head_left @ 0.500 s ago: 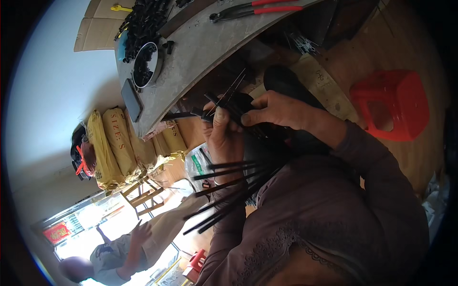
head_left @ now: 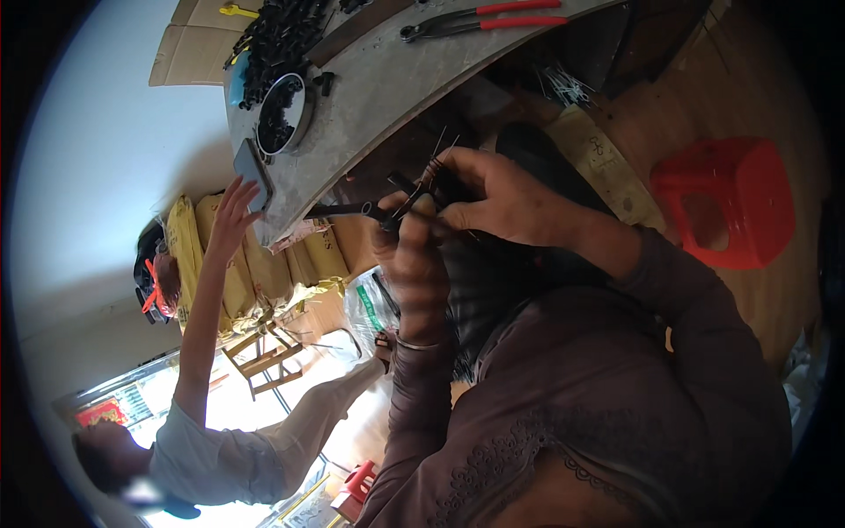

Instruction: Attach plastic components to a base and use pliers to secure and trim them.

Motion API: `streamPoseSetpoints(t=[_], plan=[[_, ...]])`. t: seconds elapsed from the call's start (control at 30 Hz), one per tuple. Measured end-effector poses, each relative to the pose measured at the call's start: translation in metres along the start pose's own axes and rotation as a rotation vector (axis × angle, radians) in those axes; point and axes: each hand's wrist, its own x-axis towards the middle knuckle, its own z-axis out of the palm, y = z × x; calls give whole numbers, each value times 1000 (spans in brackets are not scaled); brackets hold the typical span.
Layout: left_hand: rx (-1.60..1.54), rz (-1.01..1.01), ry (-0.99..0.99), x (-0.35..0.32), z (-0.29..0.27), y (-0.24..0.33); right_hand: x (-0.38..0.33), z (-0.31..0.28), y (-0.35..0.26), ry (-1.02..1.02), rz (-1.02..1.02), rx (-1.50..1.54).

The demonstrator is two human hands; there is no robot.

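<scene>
In front of my lap, both hands work on a bundle of dark parts. My left hand (head_left: 418, 268), partly smeared by motion, is closed round a black tubular fitting (head_left: 402, 183) with a short crosspiece and a hollow end. Against it, my right hand (head_left: 515, 198) pinches several thin metal wires (head_left: 440, 145), which stick up past its fingertips. Both hands nearly touch. The palms hide how the wires join the fitting, and the dark material beneath blends with my dark clothing.
A grey table (head_left: 370, 106) curves ahead, bearing red-handled pliers (head_left: 480, 19), a bowl of small black parts (head_left: 299, 119), a black pile (head_left: 282, 44) and a flat dark device (head_left: 253, 172). A co-worker's hand (head_left: 236, 207) reaches there. A red stool (head_left: 726, 202) stands right.
The black rods that fanned out toward the lower left beside my left forearm no longer show there. My right hand has shifted up the wires. The co-worker's arm has risen toward the table's corner.
</scene>
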Motion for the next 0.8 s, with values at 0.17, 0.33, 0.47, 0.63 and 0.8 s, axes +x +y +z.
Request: streamPoseSetpoints(t=[0.17, 0.33, 0.47, 0.63, 0.8], plan=[[-31, -15, -147, 5, -1, 8, 1, 9, 3, 42, 66, 179], [-56, -25, -192, 6, 5, 14, 3, 12, 8, 104, 45, 163], [-94, -13, -198, 6, 6, 19, 6, 19, -1, 126, 67, 157], [-157, -4, -260, 37, -29, 12, 5, 18, -2, 181, 126, 123], [-543, -75, -321, 57, -16, 38, 5, 21, -2, 163, 150, 143]])
